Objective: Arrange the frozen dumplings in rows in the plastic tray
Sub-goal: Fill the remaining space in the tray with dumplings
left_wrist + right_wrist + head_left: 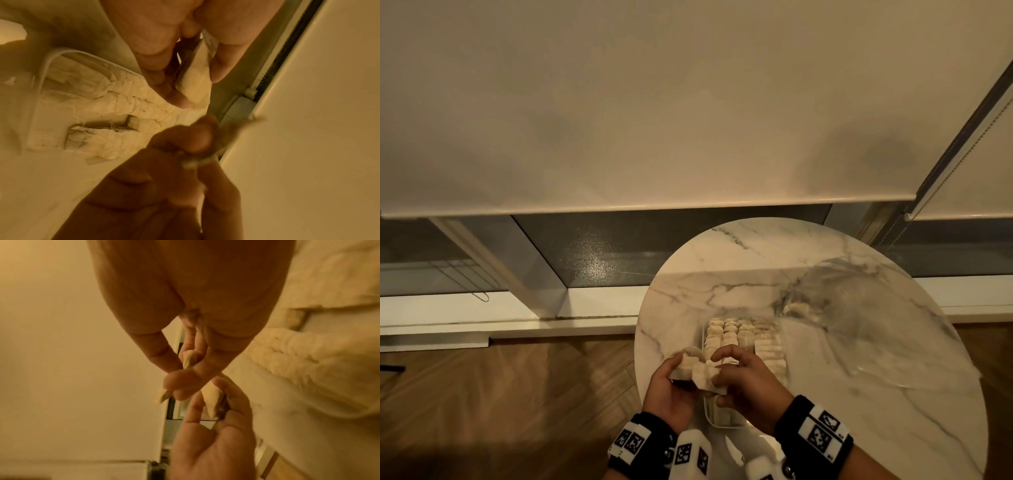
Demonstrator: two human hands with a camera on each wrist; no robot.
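Observation:
A clear plastic tray [726,426] sits on the round marble table [859,394], filled with rows of pale frozen dumplings [736,337]. Over its near left corner both hands grip a stuck-together clump of dumplings [697,371]. My left hand [679,378] curls round the clump's left end, my right hand [722,371] round its right end. In the left wrist view, left fingers [220,71] pinch a dumpling [195,79] above the tray rim [47,58]. Seen from the right wrist, right fingertips [180,386] pinch one dumpling [188,360] while the left hand [216,443] holds another [211,399].
A crumpled clear plastic bag [835,291] lies on the table at the back right of the tray, with a few dumplings [796,308] inside. The table edge runs close to my left hand; wood floor [517,394] and a window sill lie beyond.

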